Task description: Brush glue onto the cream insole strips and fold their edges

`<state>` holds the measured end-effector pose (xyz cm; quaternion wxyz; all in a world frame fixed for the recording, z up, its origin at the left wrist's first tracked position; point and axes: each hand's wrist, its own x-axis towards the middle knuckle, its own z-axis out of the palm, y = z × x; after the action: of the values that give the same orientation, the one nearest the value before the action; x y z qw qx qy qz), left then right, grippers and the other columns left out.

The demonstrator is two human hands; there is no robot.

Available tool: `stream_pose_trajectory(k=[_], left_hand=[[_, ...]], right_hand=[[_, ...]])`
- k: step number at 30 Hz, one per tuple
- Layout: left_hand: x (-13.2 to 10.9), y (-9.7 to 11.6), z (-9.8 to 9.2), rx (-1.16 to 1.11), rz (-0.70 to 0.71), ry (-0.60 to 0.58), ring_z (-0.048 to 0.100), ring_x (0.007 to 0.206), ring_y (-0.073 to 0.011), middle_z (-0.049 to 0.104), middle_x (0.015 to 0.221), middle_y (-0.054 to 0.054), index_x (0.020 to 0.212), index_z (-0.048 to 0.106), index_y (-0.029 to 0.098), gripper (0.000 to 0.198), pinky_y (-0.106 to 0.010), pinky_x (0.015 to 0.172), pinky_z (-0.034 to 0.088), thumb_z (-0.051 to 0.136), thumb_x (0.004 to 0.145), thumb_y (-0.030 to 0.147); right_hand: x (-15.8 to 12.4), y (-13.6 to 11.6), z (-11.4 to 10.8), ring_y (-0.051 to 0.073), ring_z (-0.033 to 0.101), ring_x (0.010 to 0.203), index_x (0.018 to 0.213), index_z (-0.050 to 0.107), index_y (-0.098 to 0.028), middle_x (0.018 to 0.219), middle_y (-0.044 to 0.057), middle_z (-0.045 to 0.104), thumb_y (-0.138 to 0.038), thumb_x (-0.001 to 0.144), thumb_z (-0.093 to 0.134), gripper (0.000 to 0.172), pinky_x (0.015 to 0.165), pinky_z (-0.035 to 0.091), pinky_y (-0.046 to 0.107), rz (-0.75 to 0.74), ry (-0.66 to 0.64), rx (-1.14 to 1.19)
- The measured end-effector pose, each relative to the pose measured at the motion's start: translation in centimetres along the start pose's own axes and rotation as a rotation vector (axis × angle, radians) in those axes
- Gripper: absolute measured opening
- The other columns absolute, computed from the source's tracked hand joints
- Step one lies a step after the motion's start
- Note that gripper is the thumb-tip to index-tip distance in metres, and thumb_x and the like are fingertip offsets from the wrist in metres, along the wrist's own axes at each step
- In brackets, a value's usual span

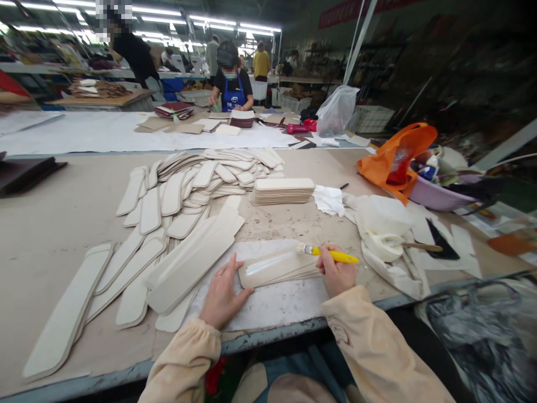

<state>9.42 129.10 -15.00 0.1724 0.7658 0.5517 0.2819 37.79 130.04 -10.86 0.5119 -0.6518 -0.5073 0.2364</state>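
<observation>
My right hand (336,273) grips a yellow-handled paintbrush (342,257), whose pale bristles are over the far edge of a cream strip (272,267). A wet, shiny patch covers the strip's left part. This strip lies on top of several fanned strips, on a white sheet (268,313). At the strip's left end rests my left hand (222,294), thumb and fingers apart, touching the edge. Left of it is a stack of longer cream strips (197,257). A wrapped white tub (386,229) with a wooden stick (423,246) stands to the right.
Beyond the sheet stands a neat stack of strips (283,191), beside a loose heap (201,179). A crumpled white cloth (328,200) lies near it. An orange bag (398,157) and a lilac basin (440,193) sit at right. A co-worker (232,84) works across the table.
</observation>
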Motion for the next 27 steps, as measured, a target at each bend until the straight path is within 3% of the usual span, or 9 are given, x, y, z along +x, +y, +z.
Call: stream_pose_trajectory(k=[5, 9, 12, 17, 27], left_hand=[[-0.1, -0.1, 0.0, -0.004, 0.002, -0.003, 0.041, 0.121, -0.0240, 0.052, 0.126, -0.006, 0.142, 0.004, 0.022, 0.095, -0.041, 0.102, 0.032, 0.064, 0.071, 0.036], [-0.1, 0.0, 0.1, -0.010, -0.001, 0.009, 0.043, 0.120, -0.0239, 0.052, 0.125, -0.006, 0.142, 0.004, 0.022, 0.095, -0.042, 0.101, 0.034, 0.065, 0.070, 0.036], [0.0, 0.2, 0.0, -0.002, -0.006, 0.010, 0.043, 0.120, -0.0232, 0.053, 0.124, -0.005, 0.142, 0.005, 0.024, 0.096, -0.041, 0.101, 0.034, 0.065, 0.069, 0.035], [0.2, 0.5, -0.3, 0.016, 0.015, 0.013, 0.044, 0.118, -0.0236, 0.054, 0.123, -0.005, 0.142, 0.011, 0.022, 0.092, -0.041, 0.100, 0.036, 0.065, 0.069, 0.034], [0.3, 0.7, -0.2, 0.042, 0.030, 0.001, 0.042, 0.119, -0.0248, 0.055, 0.122, -0.005, 0.142, 0.013, 0.023, 0.086, -0.043, 0.100, 0.035, 0.061, 0.072, 0.035]], right_hand=[[-3.8, -2.8, 4.2, 0.009, 0.044, 0.041, 0.082, 0.051, -0.017, 0.051, -0.003, 0.052, -0.048, 0.084, 0.047, 0.031, 0.041, 0.036, 0.020, 0.102, -0.319, 0.307], [-5.5, -3.2, 7.0, 0.007, 0.042, 0.039, 0.080, 0.050, -0.017, 0.048, -0.005, 0.051, -0.046, 0.085, 0.047, 0.029, 0.040, 0.035, 0.018, 0.144, -0.438, 0.344], [-5.6, -2.6, 7.8, 0.008, 0.044, 0.039, 0.080, 0.051, -0.018, 0.048, -0.005, 0.051, -0.044, 0.086, 0.046, 0.027, 0.041, 0.035, 0.018, 0.118, -0.481, 0.295], [-4.5, -1.6, 6.6, 0.009, 0.045, 0.039, 0.079, 0.052, -0.019, 0.047, -0.005, 0.052, -0.044, 0.086, 0.044, 0.028, 0.042, 0.037, 0.019, 0.082, -0.424, 0.193], [-0.5, 0.7, 0.7, 0.013, 0.048, 0.042, 0.076, 0.053, -0.018, 0.048, -0.002, 0.053, -0.052, 0.083, 0.043, 0.036, 0.045, 0.038, 0.025, 0.064, -0.216, -0.011]])
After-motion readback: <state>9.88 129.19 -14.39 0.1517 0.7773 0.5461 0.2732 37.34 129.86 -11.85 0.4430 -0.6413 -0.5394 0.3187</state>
